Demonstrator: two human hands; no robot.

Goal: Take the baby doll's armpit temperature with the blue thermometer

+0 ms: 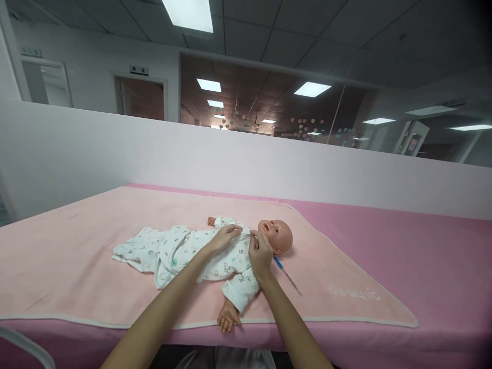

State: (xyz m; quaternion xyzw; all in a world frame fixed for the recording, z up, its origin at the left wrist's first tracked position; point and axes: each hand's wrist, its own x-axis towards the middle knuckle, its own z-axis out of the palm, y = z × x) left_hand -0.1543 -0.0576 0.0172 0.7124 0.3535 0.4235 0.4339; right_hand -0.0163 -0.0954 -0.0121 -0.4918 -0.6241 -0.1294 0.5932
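Observation:
A baby doll (277, 237) lies on its back with its head to the right. It wears a white baby gown (219, 266) with a small green and grey print. My left hand (225, 239) rests on the doll's chest, its fingertips closed on the gown's front just below the neck. Close beside it, my right hand (260, 252) pinches the gown's collar near the chin. A bit of the cloth is drawn up between both hands. Near the doll's head and my right wrist lies a thin thermometer-like stick (287, 275) with a blue end.
A peach blanket (84, 246) with a pale border lies under the doll, over a pink table cover (434, 256). Behind the table runs a low white wall (246, 164) with glass above it. A curved pale bar (28, 344) shows at the lower left.

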